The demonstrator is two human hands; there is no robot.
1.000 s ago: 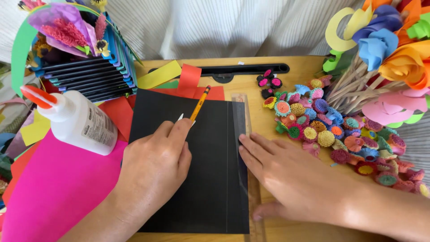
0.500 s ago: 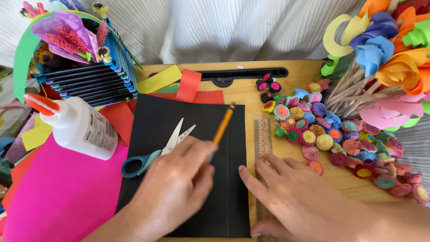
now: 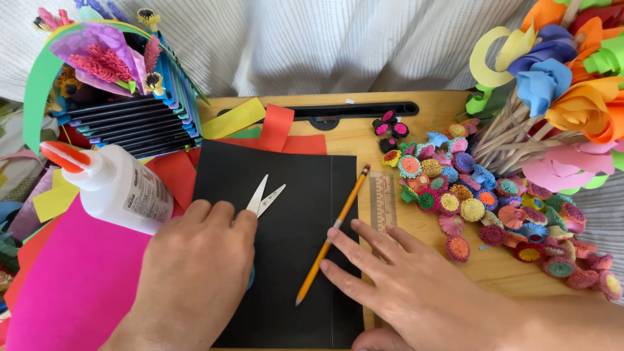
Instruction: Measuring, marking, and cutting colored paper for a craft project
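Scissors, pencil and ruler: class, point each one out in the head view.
Scissors (image 3: 265,197): head view, on the open blades.
Pencil (image 3: 333,227): head view, middle of the yellow shaft.
Ruler (image 3: 383,198): head view, its clear middle.

The left hand (image 3: 195,273) has dropped the pencil (image 3: 331,235) onto the black paper (image 3: 286,260) and covers the scissors (image 3: 263,198).

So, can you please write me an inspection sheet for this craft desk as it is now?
Surface: wooden table, mostly covered by paper.
Job's things: black paper sheet; scissors and pencil lying on it.
Clutter: glue bottle, clear ruler, pink sheet, small quilled paper flowers, paper-flower bouquet.
Fingers: left hand over the scissors' handles; right hand flat on the black sheet's edge beside the pencil.
Cables: nothing seen.
Surroundings: striped white fabric behind.
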